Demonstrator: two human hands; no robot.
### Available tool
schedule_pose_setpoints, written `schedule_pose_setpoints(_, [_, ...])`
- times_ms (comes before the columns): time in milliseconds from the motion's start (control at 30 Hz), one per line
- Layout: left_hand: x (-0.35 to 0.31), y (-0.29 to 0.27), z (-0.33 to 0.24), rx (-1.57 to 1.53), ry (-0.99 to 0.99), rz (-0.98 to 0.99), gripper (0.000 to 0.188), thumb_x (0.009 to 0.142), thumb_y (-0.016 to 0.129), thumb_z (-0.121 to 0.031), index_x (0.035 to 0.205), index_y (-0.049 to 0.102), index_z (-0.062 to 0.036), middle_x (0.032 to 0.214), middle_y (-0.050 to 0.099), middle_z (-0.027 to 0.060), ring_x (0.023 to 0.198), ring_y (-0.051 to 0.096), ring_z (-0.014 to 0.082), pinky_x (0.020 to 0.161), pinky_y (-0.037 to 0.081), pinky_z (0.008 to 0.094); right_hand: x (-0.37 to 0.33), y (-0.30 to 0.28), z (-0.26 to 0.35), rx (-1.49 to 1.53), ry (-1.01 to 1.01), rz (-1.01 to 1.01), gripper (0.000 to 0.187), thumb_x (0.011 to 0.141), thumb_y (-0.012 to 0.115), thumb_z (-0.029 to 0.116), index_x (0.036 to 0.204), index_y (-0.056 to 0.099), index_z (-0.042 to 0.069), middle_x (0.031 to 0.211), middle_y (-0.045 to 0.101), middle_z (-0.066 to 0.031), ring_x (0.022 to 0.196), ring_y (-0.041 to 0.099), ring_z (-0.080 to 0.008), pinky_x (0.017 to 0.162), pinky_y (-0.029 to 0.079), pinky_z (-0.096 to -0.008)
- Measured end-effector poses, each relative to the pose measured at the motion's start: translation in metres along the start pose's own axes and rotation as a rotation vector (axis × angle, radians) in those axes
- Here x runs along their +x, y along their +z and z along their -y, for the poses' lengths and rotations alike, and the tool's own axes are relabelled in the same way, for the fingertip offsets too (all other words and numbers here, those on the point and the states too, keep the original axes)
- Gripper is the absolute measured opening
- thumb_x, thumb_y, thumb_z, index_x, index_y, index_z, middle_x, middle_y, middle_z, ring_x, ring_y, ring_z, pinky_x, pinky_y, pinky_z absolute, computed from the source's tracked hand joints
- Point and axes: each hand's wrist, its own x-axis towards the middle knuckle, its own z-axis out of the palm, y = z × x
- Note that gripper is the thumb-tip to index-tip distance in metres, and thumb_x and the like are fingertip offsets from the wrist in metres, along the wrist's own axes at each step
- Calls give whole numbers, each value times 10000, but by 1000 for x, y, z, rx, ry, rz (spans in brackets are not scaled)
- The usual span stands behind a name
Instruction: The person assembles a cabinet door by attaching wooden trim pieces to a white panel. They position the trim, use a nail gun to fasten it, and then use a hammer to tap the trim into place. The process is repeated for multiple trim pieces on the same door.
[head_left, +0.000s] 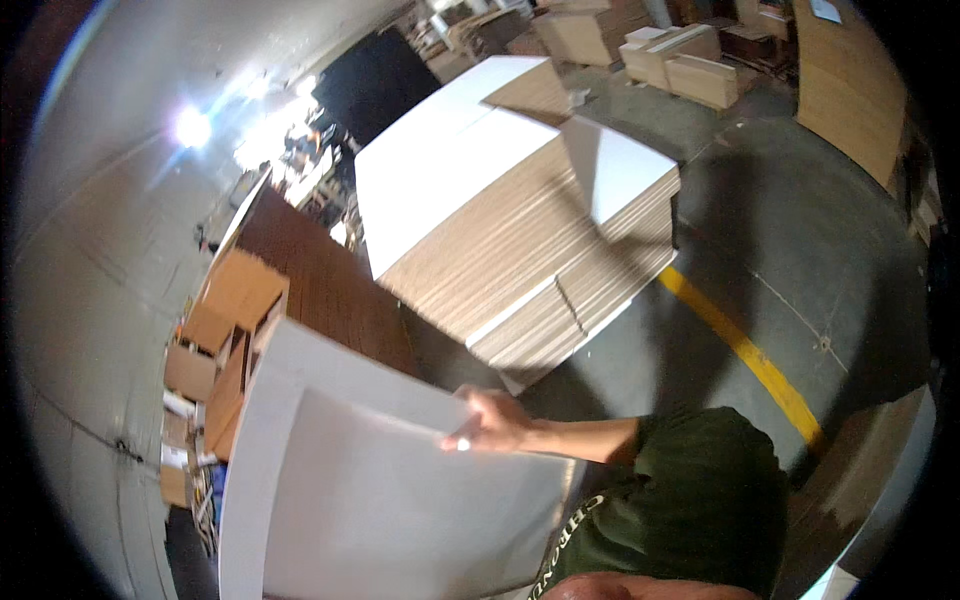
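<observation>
Near lower left, white sheet (400, 500) held upright; right hand (490, 422) clamped on top edge, fingers curled over; left hand out of view; sheet looks thin, light, bendy, likely smooth; best gripped at edges; board stack (520, 250) behind.

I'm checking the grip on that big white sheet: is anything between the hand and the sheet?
Nothing visible. The right hand already grips the top edge of the white sheet, fingers curled over it. The left hand is not in view. The tall stack of boards stands apart, farther back on the floor.
</observation>
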Motion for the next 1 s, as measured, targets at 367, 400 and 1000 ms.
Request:
schedule_pose_setpoints(367, [-127,348,-44,-40,36,1027,353,953,527,-316,1031,528,28,839,581,88,718,555,148,613,464,293,-92,-397,-180,-775,340,-1058,708,737,747,473,1169,511,-37,1043,607,-199,949,610,-304,830,486,-385])
schedule_pose_setpoints(400, [-127,374,-33,-74,65,1164,332,944,550,-293,1021,528,29,802,581,73,685,549,135,588,450,272,-99,-414,-184,-810,408,-1120,693,740,760,452,1166,513,-35,1015,618,-190,926,617,-291,812,488,-374])
schedule_pose_setpoints(1000, [-282,764,3,147,-388,1255,540,830,656,-321,1210,537,44,1065,629,199,917,617,286,804,490,391,-38,-743,-315,-181,1131,-1128,812,793,688,395,1329,378,-130,1412,395,-244,1317,373,-320,1062,297,-407])
